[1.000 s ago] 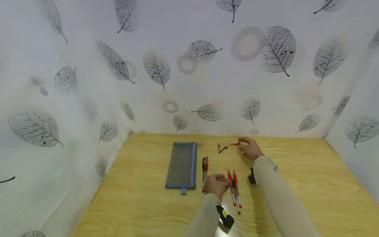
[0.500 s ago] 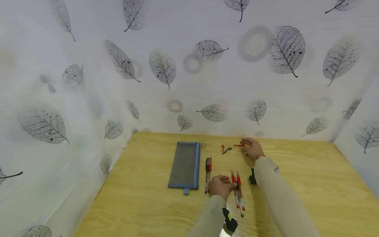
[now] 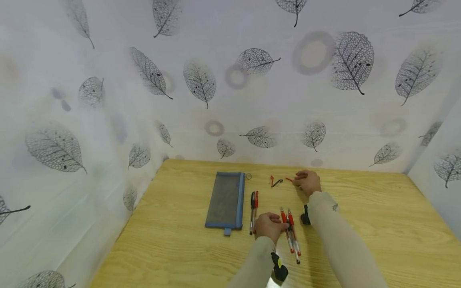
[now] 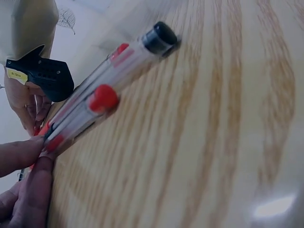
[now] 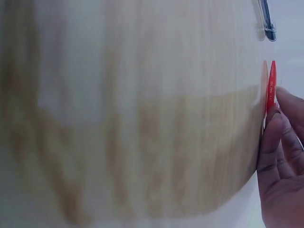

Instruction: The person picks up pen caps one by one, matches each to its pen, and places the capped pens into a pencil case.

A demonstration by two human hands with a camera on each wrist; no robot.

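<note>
Near the front of the table my left hand (image 3: 267,227) pinches a bunch of uncapped gel pens (image 3: 295,245), two red and one black. In the left wrist view its thumb and fingers (image 4: 37,192) close on the pens, whose clear barrels (image 4: 78,121) point away over the wood. At the back, my right hand (image 3: 309,182) pinches a red pen cap (image 5: 271,85) between thumb and fingertips, low over the table. Left of it lie another red cap (image 3: 271,181) and a black cap (image 3: 278,183).
A grey mesh zip pouch (image 3: 224,200) with blue edging lies to the left, a small ring (image 3: 248,176) at its corner. Beside it are a capped black pen (image 3: 251,214) and a capped red pen (image 3: 256,198). A leaf-patterned wall covering (image 3: 173,132) stands behind the wooden table (image 3: 162,240).
My right hand has closed on the red cap, which it had only been reaching for. My left hand has moved right onto the uncapped pens, whose lower ends have swung slightly right.
</note>
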